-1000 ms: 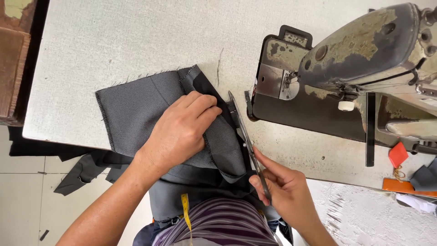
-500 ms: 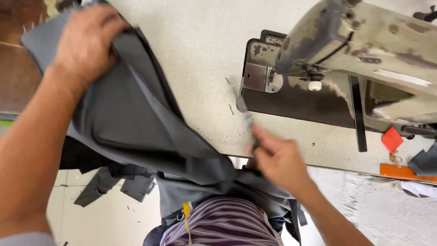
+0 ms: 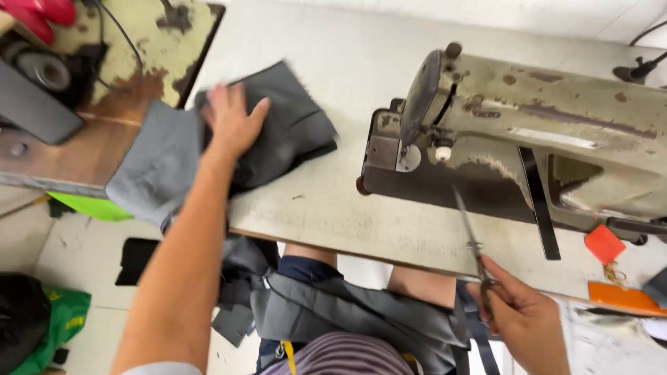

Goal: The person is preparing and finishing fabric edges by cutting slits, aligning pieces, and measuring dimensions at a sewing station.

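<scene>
My left hand [image 3: 233, 121] lies flat, fingers spread, on a folded piece of dark grey cloth [image 3: 285, 135] at the left end of the white sewing table [image 3: 333, 201]. Part of that cloth [image 3: 156, 167] hangs over the table's left edge. My right hand [image 3: 524, 316] is at the table's near edge, closed around a pair of scissors [image 3: 469, 232] whose blades point up toward the worn sewing machine [image 3: 528, 139]. More grey cloth [image 3: 347, 312] rests in my lap below the table.
A rusty wooden-topped stand [image 3: 118, 83] with a dark motor part [image 3: 31, 97] stands left of the table. Orange and red tags [image 3: 611, 260] lie at the right near edge. Dark fabric scraps [image 3: 135, 260] and a green bag [image 3: 62, 316] are on the floor.
My left hand lifted the grey cloth off the table in front of me, swung it left, and now presses it flat at the table's left end. The right hand kept hold of the scissors.
</scene>
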